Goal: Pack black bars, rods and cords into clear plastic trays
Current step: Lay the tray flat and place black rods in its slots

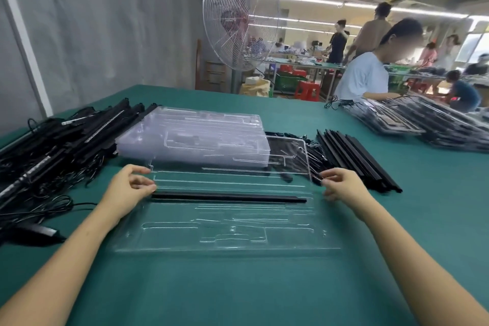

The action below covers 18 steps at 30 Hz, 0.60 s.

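1 clear tray (227, 235) of thin moulded plastic lies open on the green table (238, 286). 1 straight matte black bar (227, 197) lies across it in a long slot. The 2 hands are apart: the left hand (127, 190) curls at the bar's left end and the right hand (341, 185) at the tray's right edge; whether they grip, I cannot tell. Behind are 1 stack of trays (195, 137), 1 tangled pile of bars and cords (60, 148) on the left, and 1 bundle of rods (354, 156) on the right.

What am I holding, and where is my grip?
Apparently the clear tray: left hand pinches its left edge, right hand its right edge, beside the ends of the black bar. Contact isn't fully clear.
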{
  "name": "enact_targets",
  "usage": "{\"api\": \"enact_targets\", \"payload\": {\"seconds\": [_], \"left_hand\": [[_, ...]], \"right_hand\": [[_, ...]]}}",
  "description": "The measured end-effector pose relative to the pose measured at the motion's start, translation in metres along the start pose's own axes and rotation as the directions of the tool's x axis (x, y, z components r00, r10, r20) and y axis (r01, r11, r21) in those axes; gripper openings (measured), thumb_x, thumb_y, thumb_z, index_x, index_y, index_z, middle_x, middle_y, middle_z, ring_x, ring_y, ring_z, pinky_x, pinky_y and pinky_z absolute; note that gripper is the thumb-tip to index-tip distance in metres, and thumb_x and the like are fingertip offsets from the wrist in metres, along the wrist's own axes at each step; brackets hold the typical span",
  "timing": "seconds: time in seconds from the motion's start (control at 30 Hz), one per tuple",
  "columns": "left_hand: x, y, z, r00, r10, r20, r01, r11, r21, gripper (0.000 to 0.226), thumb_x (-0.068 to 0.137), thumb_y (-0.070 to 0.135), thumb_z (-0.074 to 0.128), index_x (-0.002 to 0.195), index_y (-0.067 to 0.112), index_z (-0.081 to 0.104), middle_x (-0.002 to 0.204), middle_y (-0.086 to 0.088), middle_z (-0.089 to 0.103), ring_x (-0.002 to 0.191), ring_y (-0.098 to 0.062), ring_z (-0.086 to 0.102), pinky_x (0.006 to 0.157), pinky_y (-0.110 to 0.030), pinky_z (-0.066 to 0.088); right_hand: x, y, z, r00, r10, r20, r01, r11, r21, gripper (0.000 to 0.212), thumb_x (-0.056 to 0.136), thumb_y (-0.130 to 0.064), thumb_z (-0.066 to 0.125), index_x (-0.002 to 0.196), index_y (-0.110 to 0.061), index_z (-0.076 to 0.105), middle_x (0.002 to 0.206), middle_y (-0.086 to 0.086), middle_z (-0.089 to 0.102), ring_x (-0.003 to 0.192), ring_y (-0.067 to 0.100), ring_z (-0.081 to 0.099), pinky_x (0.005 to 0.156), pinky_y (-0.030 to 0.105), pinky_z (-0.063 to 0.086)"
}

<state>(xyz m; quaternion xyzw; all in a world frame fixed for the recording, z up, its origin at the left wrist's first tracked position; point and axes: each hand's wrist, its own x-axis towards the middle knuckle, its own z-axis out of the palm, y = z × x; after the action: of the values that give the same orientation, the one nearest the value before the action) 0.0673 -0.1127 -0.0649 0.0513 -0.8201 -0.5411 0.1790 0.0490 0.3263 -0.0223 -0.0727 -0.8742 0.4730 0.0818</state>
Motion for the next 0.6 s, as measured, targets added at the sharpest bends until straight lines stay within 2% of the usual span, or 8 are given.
{"api": "enact_targets", "payload": {"seconds": [0.07,0.13,0.2,0.3,0.4,0.47,0.53,0.6], "left_hand": [[0.001,-0.003,-0.001,1.0,0.003,-0.018,-0.004,1.0,-0.015,0.032,0.08,-0.003,0.069,0.103,0.012,0.053,0.085,-0.007,0.066,0.07,-0.015,0.057,0.066,-0.021,0.044],[0.002,-0.006,-0.002,1.0,0.003,-0.006,-0.003,1.0,-0.009,0.032,0.081,0.007,0.071,0.106,0.015,0.053,0.088,-0.003,0.066,0.078,-0.015,0.059,0.07,-0.024,0.044],[0.004,-0.009,-0.005,1.0,-0.019,0.025,0.019,1.0,0.0,0.035,0.078,0.02,0.076,0.106,0.02,0.053,0.088,0.001,0.066,0.083,-0.014,0.061,0.072,-0.025,0.044],[0.005,-0.012,-0.004,0.998,-0.035,0.06,0.032,0.998,0.046,0.047,0.07,0.021,0.082,0.106,0.02,0.051,0.087,0.0,0.064,0.079,-0.013,0.059,0.067,-0.022,0.044],[0.006,-0.014,-0.002,0.999,-0.023,0.035,0.021,0.998,0.067,0.048,0.071,0.016,0.081,0.107,0.017,0.05,0.087,-0.003,0.063,0.075,-0.014,0.057,0.065,-0.023,0.044],[0.007,-0.015,-0.001,1.0,-0.015,0.018,0.013,0.997,0.072,0.047,0.072,0.014,0.08,0.107,0.017,0.049,0.085,-0.004,0.062,0.074,-0.015,0.056,0.065,-0.024,0.045],[0.007,-0.017,0.0,1.0,-0.006,0.004,0.006,0.998,0.063,0.046,0.073,0.013,0.08,0.108,0.016,0.049,0.085,-0.003,0.062,0.073,-0.014,0.055,0.067,-0.026,0.044],[0.007,-0.018,0.001,1.0,0.004,-0.009,-0.003,0.998,0.055,0.046,0.074,0.013,0.079,0.108,0.016,0.049,0.084,-0.002,0.062,0.072,-0.013,0.055,0.067,-0.026,0.043]], "right_hand": [[0.011,0.0,-0.001,0.988,-0.063,-0.143,0.036,0.983,-0.181,0.017,0.089,-0.001,0.054,0.102,0.0,0.065,0.091,0.016,0.066,0.067,0.021,0.059,0.062,0.028,0.053],[0.015,-0.002,0.004,0.986,-0.117,-0.12,0.071,0.94,-0.333,0.015,0.088,-0.006,0.059,0.1,-0.002,0.067,0.094,0.015,0.067,0.08,0.022,0.059,0.079,0.03,0.049],[0.016,-0.002,0.015,0.989,-0.142,-0.048,0.102,0.872,-0.48,0.019,0.089,-0.014,0.062,0.105,-0.005,0.066,0.104,0.013,0.062,0.091,0.025,0.059,0.085,0.031,0.047],[0.014,0.0,0.029,0.981,-0.187,-0.054,0.111,0.767,-0.632,0.019,0.092,-0.018,0.057,0.106,-0.005,0.056,0.108,0.012,0.05,0.091,0.031,0.056,0.075,0.036,0.048],[0.013,-0.003,0.035,0.969,-0.23,-0.095,0.092,0.684,-0.724,0.009,0.094,-0.011,0.052,0.096,-0.004,0.046,0.105,0.013,0.048,0.076,0.029,0.05,0.061,0.032,0.039],[0.012,-0.005,0.037,0.966,-0.243,-0.084,0.085,0.609,-0.789,0.011,0.094,-0.005,0.048,0.087,-0.007,0.039,0.106,0.013,0.048,0.076,0.03,0.051,0.058,0.03,0.034],[0.011,-0.006,0.037,0.971,-0.227,-0.077,0.076,0.598,-0.798,0.014,0.094,-0.004,0.044,0.084,-0.008,0.036,0.107,0.014,0.046,0.081,0.031,0.055,0.06,0.031,0.034],[0.01,-0.007,0.034,0.978,-0.185,-0.099,0.041,0.634,-0.772,0.013,0.093,-0.005,0.043,0.081,-0.007,0.037,0.107,0.015,0.045,0.081,0.031,0.052,0.063,0.031,0.036]]}}
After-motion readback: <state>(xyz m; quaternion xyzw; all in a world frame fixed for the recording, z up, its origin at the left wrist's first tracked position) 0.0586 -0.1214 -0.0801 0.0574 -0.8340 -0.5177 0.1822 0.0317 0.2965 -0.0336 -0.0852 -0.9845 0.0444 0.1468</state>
